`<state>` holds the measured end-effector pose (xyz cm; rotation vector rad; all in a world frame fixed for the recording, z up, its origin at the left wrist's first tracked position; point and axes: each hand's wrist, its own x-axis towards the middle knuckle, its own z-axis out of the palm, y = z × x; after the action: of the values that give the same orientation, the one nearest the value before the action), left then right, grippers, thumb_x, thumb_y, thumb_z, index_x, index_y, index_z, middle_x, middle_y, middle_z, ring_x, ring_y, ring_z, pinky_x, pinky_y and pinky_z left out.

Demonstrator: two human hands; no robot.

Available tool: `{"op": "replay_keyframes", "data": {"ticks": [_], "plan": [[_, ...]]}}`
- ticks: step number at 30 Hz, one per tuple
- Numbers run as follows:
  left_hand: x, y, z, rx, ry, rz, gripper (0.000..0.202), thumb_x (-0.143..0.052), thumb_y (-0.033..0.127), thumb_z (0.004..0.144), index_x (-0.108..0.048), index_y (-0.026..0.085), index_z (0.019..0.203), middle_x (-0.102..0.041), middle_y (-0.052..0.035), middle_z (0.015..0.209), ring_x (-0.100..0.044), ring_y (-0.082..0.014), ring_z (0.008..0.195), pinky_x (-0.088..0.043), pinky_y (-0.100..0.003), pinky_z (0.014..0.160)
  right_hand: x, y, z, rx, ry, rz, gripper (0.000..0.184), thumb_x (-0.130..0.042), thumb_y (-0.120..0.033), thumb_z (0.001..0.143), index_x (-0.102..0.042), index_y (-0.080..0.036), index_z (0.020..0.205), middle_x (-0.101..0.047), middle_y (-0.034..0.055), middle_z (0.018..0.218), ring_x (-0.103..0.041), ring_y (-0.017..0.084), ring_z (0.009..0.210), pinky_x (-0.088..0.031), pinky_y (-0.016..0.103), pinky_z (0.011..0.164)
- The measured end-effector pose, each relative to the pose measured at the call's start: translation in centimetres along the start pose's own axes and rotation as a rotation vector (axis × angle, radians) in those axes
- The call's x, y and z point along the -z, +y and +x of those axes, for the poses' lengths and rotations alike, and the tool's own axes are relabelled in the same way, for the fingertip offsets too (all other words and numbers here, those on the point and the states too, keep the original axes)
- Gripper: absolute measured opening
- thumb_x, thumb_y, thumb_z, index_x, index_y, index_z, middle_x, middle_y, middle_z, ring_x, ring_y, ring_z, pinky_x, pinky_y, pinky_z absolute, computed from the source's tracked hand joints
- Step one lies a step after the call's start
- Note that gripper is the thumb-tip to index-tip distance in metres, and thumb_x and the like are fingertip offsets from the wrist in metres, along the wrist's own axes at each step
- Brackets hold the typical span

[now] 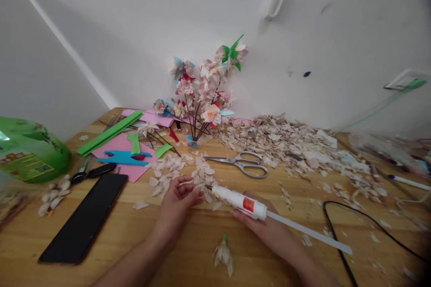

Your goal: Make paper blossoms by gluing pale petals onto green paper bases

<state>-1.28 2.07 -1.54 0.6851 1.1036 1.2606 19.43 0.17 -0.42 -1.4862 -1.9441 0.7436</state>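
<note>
My right hand [261, 224] grips a white glue gun [240, 202] with a glue stick [310, 232] trailing out behind it; its nozzle points left. My left hand [178, 199] has its fingers pinched together just left of the nozzle, holding a small pale petal I can barely make out. Loose pale petals [183, 171] lie scattered on the wooden table [134, 233] just beyond both hands. A small finished flower with a green tip [224, 253] lies on the table between my forearms.
Scissors [244, 164] lie beyond the hands. A bouquet of paper flowers [205, 94] stands by the wall, beside a heap of petal scraps [286, 139]. A black phone [85, 217], coloured paper [124, 148] and a green bag [30, 150] sit left. A black cable [353, 219] runs right.
</note>
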Motion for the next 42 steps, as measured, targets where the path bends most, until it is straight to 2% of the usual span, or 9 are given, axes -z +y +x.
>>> {"op": "replay_keyframes", "data": {"ticks": [13,24,34,42], "plan": [[-0.22,0.16,0.11,0.003,0.008,-0.015,0.048,-0.078,0.026,0.053,-0.047,0.016,0.088,-0.062,0.0042,0.063,-0.063,-0.0123,0.061,-0.053,-0.027,0.062,0.28,-0.68,-0.04,-0.025,0.012,-0.031,0.023,-0.054,-0.044,0.074,-0.058,-0.023,0.066,-0.059,-0.0004,0.063,-0.058,0.02,0.061,-0.047,0.028,0.057],[-0.43,0.29,0.02,0.0,0.028,-0.008,0.048,-0.079,0.028,0.049,-0.049,0.017,0.085,-0.062,0.0036,0.063,-0.064,-0.0149,0.062,-0.052,-0.029,0.061,0.07,-0.53,-0.06,-0.017,0.037,0.006,0.017,-0.057,-0.04,0.073,-0.057,-0.025,0.067,-0.06,0.0,0.063,-0.059,0.021,0.06,-0.049,0.03,0.056],[-0.37,0.1,-0.03,-0.013,0.012,0.0,0.046,-0.078,0.027,0.052,-0.048,0.017,0.086,-0.062,0.0032,0.064,-0.063,-0.0134,0.062,-0.053,-0.027,0.061,0.1,-0.55,-0.02,0.003,0.03,-0.007,0.022,-0.055,-0.044,0.074,-0.058,-0.023,0.067,-0.06,-0.0003,0.064,-0.058,0.02,0.06,-0.047,0.029,0.057],[-0.41,0.31,-0.09,0.0,0.025,-0.005,0.046,-0.079,0.026,0.051,-0.049,0.017,0.084,-0.063,0.0032,0.063,-0.064,-0.0149,0.063,-0.053,-0.029,0.063,0.04,-0.51,-0.03,-0.008,0.044,-0.002,0.018,-0.056,-0.038,0.075,-0.057,-0.023,0.066,-0.059,-0.0009,0.063,-0.057,0.018,0.059,-0.047,0.028,0.055]]}}
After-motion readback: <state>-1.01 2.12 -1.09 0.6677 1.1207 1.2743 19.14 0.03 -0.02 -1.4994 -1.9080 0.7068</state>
